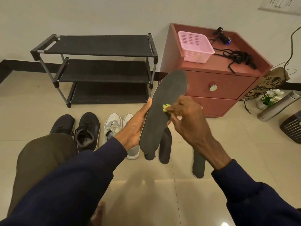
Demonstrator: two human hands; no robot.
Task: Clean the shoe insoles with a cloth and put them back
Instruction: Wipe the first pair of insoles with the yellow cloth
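Insole (164, 111) sits about mid-frame from what I can see, dark grey, held up with its toe end pointing to the upper right. Left hand (136, 123) grips its left edge, thumb along the rim. Right hand (187, 118) is just right of it, pinching a small yellow cloth (166, 107) against the insole's face. Another insole (165, 144) lies on the floor (146, 185) just below it
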